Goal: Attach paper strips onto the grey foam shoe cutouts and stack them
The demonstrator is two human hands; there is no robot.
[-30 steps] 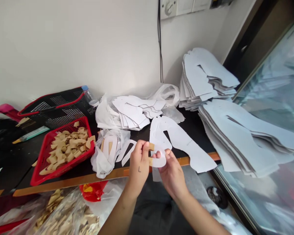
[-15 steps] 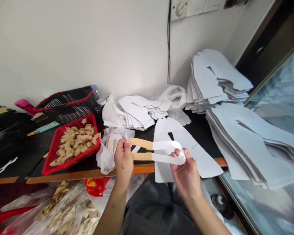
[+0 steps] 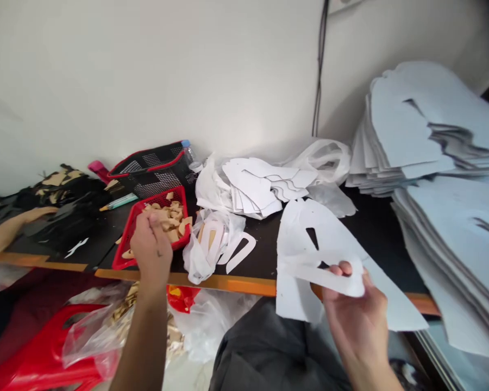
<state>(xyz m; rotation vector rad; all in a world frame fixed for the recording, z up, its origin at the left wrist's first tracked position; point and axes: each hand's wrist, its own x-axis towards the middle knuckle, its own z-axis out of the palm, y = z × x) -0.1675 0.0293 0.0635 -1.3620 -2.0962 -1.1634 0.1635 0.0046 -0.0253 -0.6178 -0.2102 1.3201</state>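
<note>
Nearest to the camera is the dark clothing on the person's lap, in front of the edge of the worktop. The grip of the right hand is closed on a white U-shaped strip, with the fingertips coming through its opening. This strip is above a large white sheet, which lies on the worktop and reaches over its front edge. The left hand is at the red basket, its fingers bent together over the tan pieces; I cannot tell if its grip has caught one. Between the two hands, a small white loop lies flat, just beside a clear bag which has curved strips inside. At the far left, another person's hand touches a dark pile. Farther back, a black basket stands behind the red one, and a stack of white sheets rests partly on a white plastic bag. To the right, a taller stack rises near the wall, where dark cables hang down.
</note>
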